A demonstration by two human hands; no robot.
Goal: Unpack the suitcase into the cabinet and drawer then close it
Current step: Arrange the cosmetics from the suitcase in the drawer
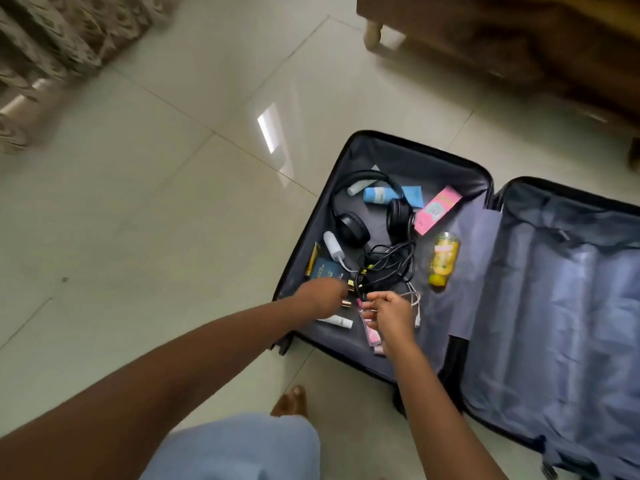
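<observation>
The black suitcase lies open on the floor, grey lining up. Its left half holds black headphones, tangled black cables, a blue bottle, a pink box, a yellow bottle, a white bottle, a dark blue box and a white tube. My left hand, blurred, reaches over small gold-capped items at the near left corner; its grip is unclear. My right hand holds slim pink tubes, fingers curled round them.
The suitcase's right half shows only crumpled grey lining. Glossy pale floor tiles spread to the left. Dark wooden furniture on legs stands at the back right, patterned fabric at the back left. My bare foot is near the case.
</observation>
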